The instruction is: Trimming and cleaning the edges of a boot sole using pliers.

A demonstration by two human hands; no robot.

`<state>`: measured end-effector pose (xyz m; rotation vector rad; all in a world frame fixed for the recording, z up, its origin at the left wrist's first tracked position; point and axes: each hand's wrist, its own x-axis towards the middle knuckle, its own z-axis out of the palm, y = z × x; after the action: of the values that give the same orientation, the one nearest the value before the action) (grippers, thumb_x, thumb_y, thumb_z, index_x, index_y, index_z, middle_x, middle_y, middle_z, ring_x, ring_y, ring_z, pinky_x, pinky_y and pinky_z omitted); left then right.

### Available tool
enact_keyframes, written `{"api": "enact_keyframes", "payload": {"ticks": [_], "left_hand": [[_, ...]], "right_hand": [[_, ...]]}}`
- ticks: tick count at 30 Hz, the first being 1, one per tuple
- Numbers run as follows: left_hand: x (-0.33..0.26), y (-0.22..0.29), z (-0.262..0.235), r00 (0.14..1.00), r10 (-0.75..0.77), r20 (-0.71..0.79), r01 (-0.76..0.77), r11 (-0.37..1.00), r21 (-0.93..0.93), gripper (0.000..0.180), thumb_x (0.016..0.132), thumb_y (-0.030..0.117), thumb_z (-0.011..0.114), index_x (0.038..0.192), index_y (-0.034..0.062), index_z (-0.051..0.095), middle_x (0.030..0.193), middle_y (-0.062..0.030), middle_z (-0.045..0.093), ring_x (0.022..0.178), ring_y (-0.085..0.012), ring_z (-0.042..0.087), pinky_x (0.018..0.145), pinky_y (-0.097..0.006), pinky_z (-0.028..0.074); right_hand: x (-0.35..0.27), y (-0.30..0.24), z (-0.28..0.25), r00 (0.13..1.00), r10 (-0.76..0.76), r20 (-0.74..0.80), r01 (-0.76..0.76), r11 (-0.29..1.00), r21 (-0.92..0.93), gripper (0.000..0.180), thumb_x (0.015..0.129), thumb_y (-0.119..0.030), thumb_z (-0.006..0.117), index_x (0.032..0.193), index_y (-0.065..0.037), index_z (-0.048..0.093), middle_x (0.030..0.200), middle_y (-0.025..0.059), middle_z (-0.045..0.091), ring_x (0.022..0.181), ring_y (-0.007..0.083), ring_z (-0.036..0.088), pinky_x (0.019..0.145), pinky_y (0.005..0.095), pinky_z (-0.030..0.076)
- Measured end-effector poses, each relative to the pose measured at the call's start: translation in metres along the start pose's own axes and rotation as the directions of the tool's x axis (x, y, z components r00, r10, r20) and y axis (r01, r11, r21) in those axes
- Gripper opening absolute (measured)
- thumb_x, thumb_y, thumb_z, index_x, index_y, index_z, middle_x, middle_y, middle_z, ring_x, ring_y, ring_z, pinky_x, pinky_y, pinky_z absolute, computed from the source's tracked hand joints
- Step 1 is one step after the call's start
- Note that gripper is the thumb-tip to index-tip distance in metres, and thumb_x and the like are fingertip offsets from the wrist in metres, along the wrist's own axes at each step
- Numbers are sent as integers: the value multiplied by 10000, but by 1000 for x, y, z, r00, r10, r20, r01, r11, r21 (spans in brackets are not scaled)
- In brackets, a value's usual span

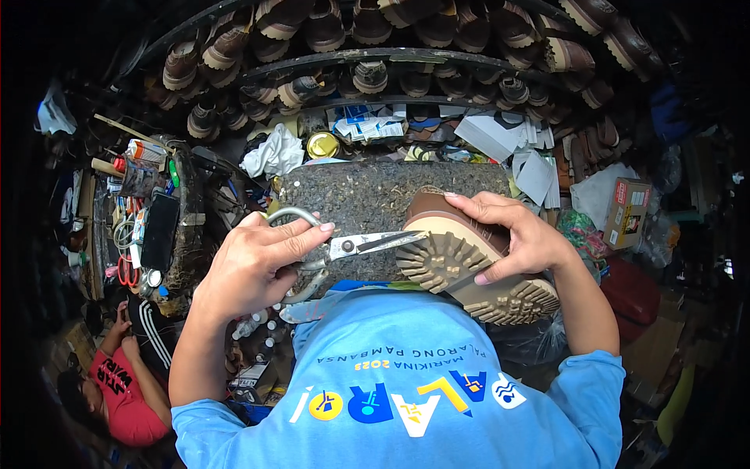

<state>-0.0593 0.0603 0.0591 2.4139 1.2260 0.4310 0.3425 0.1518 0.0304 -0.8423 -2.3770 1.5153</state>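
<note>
Left hand: This hand (262,262) is closed around the handles of the metal scissors (367,244). The fingers go in and around the loops, maybe so they can work the blades.
Scissors: They stick out to the right of the left hand's grip. The blades look close together. The tips are right at the edge of the shoe, but I cannot tell if they touch it.
Right hand: This hand (519,234) is clamped on the brown shoe (457,254). The fingers are on the upper and the thumb is on the sole (516,301), likely so the shoe does not wobble.
Shoe: It is in the right hand's grip, tipped so the bumpy bottom shows. One end faces the scissors, perhaps so the blades can get to its edge.
Bench: The dark, rough bench top (344,195) is between the two grips and past them.
Phone: A black phone (161,232) lies left of the left hand's grip, out of the way, it seems.
Tin: A yellow tin (323,144) is past the bench, well apart from both grips.
</note>
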Motion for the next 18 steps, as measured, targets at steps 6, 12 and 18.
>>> {"api": "enact_keyframes", "payload": {"ticks": [6, 12, 18], "left_hand": [[0, -15, 15, 981, -88, 171, 152, 900, -409, 752, 669, -6, 722, 1407, 132, 686, 1075, -163, 774, 844, -327, 746, 786, -369, 581], [-20, -8, 68, 961, -261, 91, 261, 965, 13, 574, 726, 53, 803, 1293, 39, 713, 1020, -155, 751, 833, -351, 693, 787, -372, 565], [-27, 79, -35, 817, -147, -557, 5, 968, -249, 273, 1007, 248, 618, 1017, -6, 718, 1013, -138, 722, 830, -249, 687, 712, -362, 552]], "right_hand": [[-3, 0, 0, 999, 7, -32, -8, 999, -49, 1130, 571, -283, 934, 1600, -140, 489, 1009, 100, 586, 996, 266, 580, 952, 373, 466], [-16, 4, 2, 972, 160, -173, -193, 961, -198, 1101, 592, -289, 920, 1602, -206, 491, 1046, 117, 583, 1029, 297, 589, 968, 399, 488], [-13, 7, 20, 884, 388, -262, -458, 832, -313, 1013, 690, -278, 865, 1610, -346, 447, 1255, 213, 519, 1169, 395, 590, 1059, 432, 490]]}}
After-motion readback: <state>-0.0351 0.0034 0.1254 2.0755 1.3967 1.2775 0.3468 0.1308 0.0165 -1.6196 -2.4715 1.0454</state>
